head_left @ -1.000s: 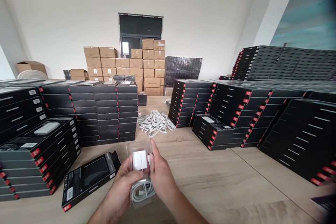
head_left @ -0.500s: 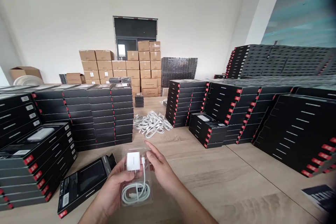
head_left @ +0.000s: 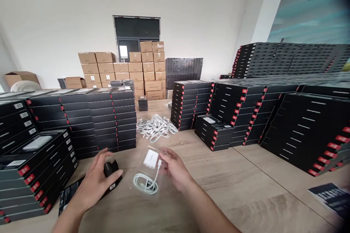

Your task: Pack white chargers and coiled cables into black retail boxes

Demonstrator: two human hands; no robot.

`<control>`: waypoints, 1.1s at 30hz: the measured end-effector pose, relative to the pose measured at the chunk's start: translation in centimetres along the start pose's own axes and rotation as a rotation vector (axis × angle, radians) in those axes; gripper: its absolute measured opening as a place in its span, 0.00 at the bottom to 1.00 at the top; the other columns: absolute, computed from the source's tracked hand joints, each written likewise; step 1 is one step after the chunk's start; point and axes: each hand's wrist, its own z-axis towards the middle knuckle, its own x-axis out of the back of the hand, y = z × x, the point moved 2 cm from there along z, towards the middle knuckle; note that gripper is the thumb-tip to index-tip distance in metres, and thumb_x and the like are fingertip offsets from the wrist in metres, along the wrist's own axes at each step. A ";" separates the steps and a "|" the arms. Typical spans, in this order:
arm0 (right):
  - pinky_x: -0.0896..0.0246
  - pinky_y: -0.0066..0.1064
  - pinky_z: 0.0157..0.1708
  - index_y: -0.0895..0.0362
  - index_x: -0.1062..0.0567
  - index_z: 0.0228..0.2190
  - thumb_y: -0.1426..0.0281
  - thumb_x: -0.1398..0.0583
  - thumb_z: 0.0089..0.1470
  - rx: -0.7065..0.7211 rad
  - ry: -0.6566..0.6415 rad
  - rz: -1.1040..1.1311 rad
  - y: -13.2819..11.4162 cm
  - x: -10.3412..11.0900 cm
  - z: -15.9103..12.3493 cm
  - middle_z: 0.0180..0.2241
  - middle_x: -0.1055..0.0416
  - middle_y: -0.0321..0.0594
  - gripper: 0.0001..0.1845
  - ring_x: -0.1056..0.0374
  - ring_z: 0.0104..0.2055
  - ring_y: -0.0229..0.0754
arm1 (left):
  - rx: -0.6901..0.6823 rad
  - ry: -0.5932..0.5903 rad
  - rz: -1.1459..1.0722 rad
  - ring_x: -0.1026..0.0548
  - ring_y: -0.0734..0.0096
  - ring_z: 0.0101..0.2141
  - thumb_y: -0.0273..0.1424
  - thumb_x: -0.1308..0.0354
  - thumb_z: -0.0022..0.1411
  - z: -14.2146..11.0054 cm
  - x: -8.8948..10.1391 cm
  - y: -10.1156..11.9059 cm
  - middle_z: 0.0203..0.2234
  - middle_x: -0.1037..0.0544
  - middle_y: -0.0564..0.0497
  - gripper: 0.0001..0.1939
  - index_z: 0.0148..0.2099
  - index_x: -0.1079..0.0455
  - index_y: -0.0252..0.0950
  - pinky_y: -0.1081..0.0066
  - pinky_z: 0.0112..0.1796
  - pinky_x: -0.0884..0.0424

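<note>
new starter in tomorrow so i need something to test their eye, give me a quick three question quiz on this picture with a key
1. Where does the loose pile of white cables lie?
a) inside a cardboard carton
b) on the table, between stacks of black boxes
c) on the floor

2. True or false: the left hand grips the clear tray.

3. Name two things in the clear tray.

Key
1. b
2. False; the right hand holds it, while the left hand is over a black box lying on the table.
3. A white charger and a coiled white cable.
</note>
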 end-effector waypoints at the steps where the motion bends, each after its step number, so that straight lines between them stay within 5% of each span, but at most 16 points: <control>1: 0.34 0.27 0.24 0.53 0.30 0.42 0.64 0.37 0.50 -0.001 0.014 0.013 0.0 0.2 0.2 0.31 0.24 0.36 0.16 0.27 0.28 0.38 | -0.002 -0.045 0.161 0.46 0.47 0.63 0.42 0.41 0.51 0.1 0.4 -0.9 0.64 0.45 0.44 0.24 0.50 0.35 0.43 0.46 0.59 0.53; 3: 0.33 0.28 0.25 0.52 0.31 0.45 0.66 0.38 0.50 -0.001 0.022 0.041 -0.1 0.5 0.3 0.32 0.23 0.37 0.19 0.27 0.28 0.38 | 0.031 -0.145 0.382 0.47 0.44 0.63 0.38 0.41 0.49 0.1 0.7 -2.4 0.62 0.40 0.44 0.22 0.48 0.33 0.43 0.39 0.58 0.62; 6: 0.32 0.31 0.27 0.52 0.32 0.49 0.69 0.37 0.49 -0.005 0.000 0.104 -0.2 0.5 0.3 0.32 0.23 0.37 0.24 0.26 0.29 0.40 | 0.069 -0.217 0.487 0.39 0.45 0.58 0.34 0.43 0.46 -0.1 0.5 -3.1 0.54 0.32 0.44 0.26 0.51 0.34 0.43 0.42 0.56 0.54; 9: 0.30 0.34 0.32 0.52 0.32 0.51 0.71 0.37 0.47 -0.015 -0.037 0.175 -0.1 0.1 0.1 0.33 0.22 0.37 0.27 0.26 0.31 0.40 | 0.054 -0.230 0.481 0.36 0.46 0.55 0.34 0.43 0.44 -0.3 0.0 -2.1 0.51 0.31 0.43 0.30 0.54 0.35 0.41 0.50 0.52 0.44; 13: 0.30 0.37 0.40 0.49 0.33 0.52 0.69 0.33 0.45 0.040 -0.063 0.298 0.5 -1.0 -0.2 0.33 0.23 0.34 0.31 0.27 0.33 0.38 | -0.064 -0.251 0.427 0.36 0.49 0.54 0.33 0.43 0.44 -1.0 -1.0 0.4 0.50 0.31 0.44 0.35 0.57 0.37 0.41 0.57 0.53 0.42; 19: 0.31 0.38 0.46 0.47 0.33 0.54 0.62 0.31 0.45 0.317 0.075 0.345 1.4 -2.5 -0.8 0.34 0.27 0.33 0.34 0.30 0.39 0.39 | -0.218 -0.138 0.381 0.39 0.52 0.56 0.33 0.41 0.46 -1.5 -2.8 2.7 0.55 0.37 0.45 0.41 0.64 0.46 0.43 0.58 0.56 0.46; 25: 0.28 0.38 0.41 0.49 0.31 0.53 0.60 0.30 0.42 0.301 0.128 0.247 1.3 -2.1 -0.6 0.34 0.29 0.35 0.35 0.31 0.38 0.41 | -0.304 0.114 0.482 0.40 0.48 0.55 0.29 0.41 0.47 -1.1 -2.6 2.6 0.56 0.38 0.43 0.47 0.68 0.55 0.43 0.54 0.54 0.43; 30: 0.27 0.39 0.38 0.50 0.31 0.54 0.61 0.31 0.44 0.302 0.088 0.158 0.4 -2.2 -1.3 0.33 0.28 0.35 0.35 0.32 0.36 0.41 | -0.377 0.100 0.475 0.40 0.48 0.55 0.30 0.40 0.48 -1.1 -2.4 2.7 0.56 0.38 0.42 0.48 0.69 0.58 0.43 0.52 0.55 0.44; 33: 0.27 0.38 0.36 0.51 0.30 0.53 0.61 0.32 0.46 0.267 -0.046 0.127 -0.7 -2.5 -1.9 0.34 0.26 0.38 0.32 0.31 0.39 0.44 | -0.373 0.062 0.396 0.40 0.49 0.56 0.28 0.39 0.49 -1.4 -2.2 3.0 0.56 0.39 0.44 0.49 0.69 0.58 0.46 0.51 0.56 0.44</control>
